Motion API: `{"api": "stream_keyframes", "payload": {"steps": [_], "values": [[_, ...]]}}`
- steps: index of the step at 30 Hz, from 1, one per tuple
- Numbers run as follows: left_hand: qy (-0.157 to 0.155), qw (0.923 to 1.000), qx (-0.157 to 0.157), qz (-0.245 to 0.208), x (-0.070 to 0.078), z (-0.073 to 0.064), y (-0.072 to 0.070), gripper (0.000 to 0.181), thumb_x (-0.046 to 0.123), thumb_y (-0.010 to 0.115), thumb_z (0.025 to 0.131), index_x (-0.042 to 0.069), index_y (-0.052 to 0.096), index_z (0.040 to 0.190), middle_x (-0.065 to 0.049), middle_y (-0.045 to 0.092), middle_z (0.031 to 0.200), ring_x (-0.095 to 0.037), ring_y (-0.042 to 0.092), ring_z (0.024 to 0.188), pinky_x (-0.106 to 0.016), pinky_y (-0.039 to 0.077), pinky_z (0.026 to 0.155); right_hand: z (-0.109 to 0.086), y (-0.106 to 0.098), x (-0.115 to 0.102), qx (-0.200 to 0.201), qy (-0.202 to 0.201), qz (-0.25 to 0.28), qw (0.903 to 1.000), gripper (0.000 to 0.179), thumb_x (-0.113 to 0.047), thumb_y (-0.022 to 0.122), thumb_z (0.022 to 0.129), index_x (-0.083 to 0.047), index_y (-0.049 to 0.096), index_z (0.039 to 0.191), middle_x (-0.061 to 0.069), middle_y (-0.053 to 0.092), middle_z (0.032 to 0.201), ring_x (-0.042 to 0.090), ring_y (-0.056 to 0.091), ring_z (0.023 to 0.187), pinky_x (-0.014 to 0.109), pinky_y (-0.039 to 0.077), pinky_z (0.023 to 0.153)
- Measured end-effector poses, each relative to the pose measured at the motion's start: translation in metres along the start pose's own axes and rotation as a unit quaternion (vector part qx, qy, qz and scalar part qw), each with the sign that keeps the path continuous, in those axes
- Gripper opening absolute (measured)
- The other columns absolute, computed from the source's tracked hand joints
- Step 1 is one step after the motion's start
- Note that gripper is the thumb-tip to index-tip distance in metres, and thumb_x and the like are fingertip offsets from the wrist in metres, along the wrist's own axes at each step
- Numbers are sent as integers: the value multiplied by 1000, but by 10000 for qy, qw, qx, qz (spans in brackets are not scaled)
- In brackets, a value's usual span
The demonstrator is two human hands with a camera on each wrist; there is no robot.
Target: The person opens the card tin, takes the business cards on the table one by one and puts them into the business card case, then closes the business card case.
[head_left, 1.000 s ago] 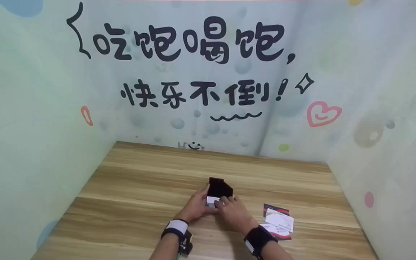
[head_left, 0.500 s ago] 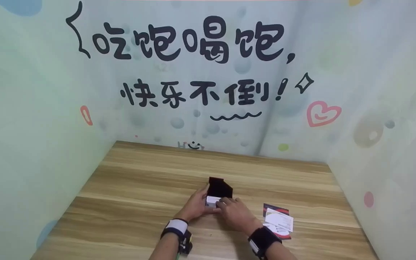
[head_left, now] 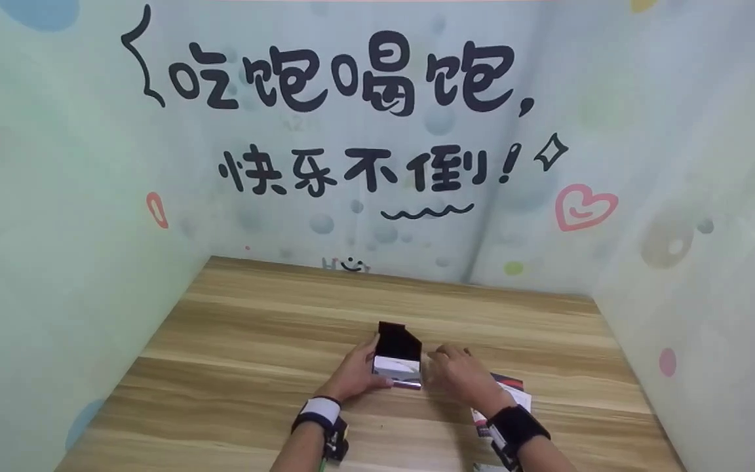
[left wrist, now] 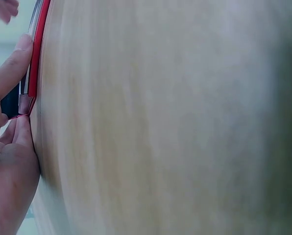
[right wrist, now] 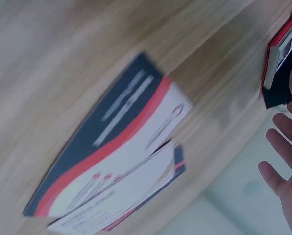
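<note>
My left hand (head_left: 353, 373) holds an open business card case (head_left: 398, 342) on the table, thumb on its near edge and fingers along its left side. Black lines the raised flap, and the left wrist view shows a red outer edge (left wrist: 37, 54). White and silvery surfaces show in the case's lower part. My right hand (head_left: 466, 375) is just right of the case, apart from it, over the table. In the right wrist view its fingers (right wrist: 284, 137) are spread and hold nothing. Several loose business cards (right wrist: 111, 142) lie overlapping, partly hidden under my right wrist in the head view.
The wood-grain table (head_left: 272, 314) is bounded by a printed cloth (head_left: 377, 229) at the back and pale sides. Both wrists wear dark straps (head_left: 518, 429) with small devices.
My right hand has left the case and moved right, towards the loose cards, uncovering the case's lower part. The left hand and the case have stayed in place.
</note>
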State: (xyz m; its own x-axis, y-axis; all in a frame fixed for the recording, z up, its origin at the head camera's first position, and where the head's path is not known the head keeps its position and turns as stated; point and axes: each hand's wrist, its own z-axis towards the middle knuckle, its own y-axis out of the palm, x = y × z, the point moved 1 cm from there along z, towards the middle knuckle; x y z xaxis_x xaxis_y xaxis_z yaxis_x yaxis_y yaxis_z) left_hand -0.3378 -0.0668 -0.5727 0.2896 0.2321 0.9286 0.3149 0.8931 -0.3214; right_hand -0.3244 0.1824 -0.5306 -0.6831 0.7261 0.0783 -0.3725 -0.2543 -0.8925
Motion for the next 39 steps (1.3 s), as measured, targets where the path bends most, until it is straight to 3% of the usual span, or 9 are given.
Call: {"api": "stream_keyframes", "payload": {"steps": [7, 10, 18, 24, 28, 31, 35, 39], "values": [[-229, 9994, 133, 207, -1, 1, 1, 103, 1, 84, 75, -12, 19, 153, -34, 18, 161, -45, 30, 147, -50, 31, 121, -24, -14, 22, -690, 563, 486, 9948, 62, -30, 87, 74, 4, 65, 121, 15, 66, 111, 30, 64, 102, 52, 60, 83], [-243, 9995, 134, 138, -2, 1, 1, 103, 0, 84, 75, -13, 18, 153, -34, 18, 161, -46, 32, 146, -50, 34, 120, -30, -18, 28, -916, 783, 668, 9905, 67, -32, 87, 74, 5, 63, 124, 17, 66, 113, 33, 65, 102, 57, 58, 84], [-251, 9978, 228, 576, 0, -2, 0, 102, 6, 86, 74, -13, 22, 152, -35, 26, 158, -46, 28, 148, -52, 27, 123, -48, -20, 36, -999, 1280, 1194, 9795, 74, -29, 88, 71, 3, 59, 131, 19, 62, 124, 35, 64, 109, 67, 51, 91], [-237, 9983, 135, 521, 4, 0, -1, 104, 8, 86, 76, -13, 19, 153, -32, 25, 160, -44, 28, 148, -52, 28, 122, -67, -27, 47, -1064, 1868, 1317, 9677, 75, -31, 87, 73, -1, 58, 135, 20, 61, 130, 39, 60, 119, 68, 46, 98], [-86, 9992, 108, 376, 5, 4, -1, 103, 4, 85, 76, -14, 18, 152, -32, 25, 159, -42, 32, 147, -50, 33, 120, -78, -36, 55, -1130, 2155, 1265, 9617, 73, -30, 88, 72, -2, 60, 134, 19, 63, 129, 40, 61, 120, 67, 47, 98], [-149, 9986, 164, 486, 4, 3, -1, 103, 5, 85, 76, -13, 20, 153, -31, 26, 159, -42, 33, 147, -48, 32, 121, -86, -39, 59, -1233, 2264, 1232, 9583, 72, -28, 87, 73, -3, 59, 134, 18, 64, 128, 38, 63, 118, 64, 49, 96], [-370, 9965, 219, 710, 3, -1, 0, 102, 11, 86, 76, -10, 22, 153, -30, 29, 159, -42, 33, 147, -49, 30, 123, -96, -39, 61, -1640, 2660, 1386, 9398, 69, -28, 86, 76, -5, 59, 136, 17, 63, 130, 36, 62, 119, 64, 46, 99], [-305, 9973, 209, 634, 3, -1, 1, 101, 8, 85, 76, -12, 22, 153, -33, 28, 158, -44, 33, 146, -50, 31, 122, -100, -39, 63, -1953, 3043, 1467, 9207, 65, -29, 85, 77, -7, 61, 134, 18, 64, 129, 37, 61, 119, 67, 43, 102]]}}
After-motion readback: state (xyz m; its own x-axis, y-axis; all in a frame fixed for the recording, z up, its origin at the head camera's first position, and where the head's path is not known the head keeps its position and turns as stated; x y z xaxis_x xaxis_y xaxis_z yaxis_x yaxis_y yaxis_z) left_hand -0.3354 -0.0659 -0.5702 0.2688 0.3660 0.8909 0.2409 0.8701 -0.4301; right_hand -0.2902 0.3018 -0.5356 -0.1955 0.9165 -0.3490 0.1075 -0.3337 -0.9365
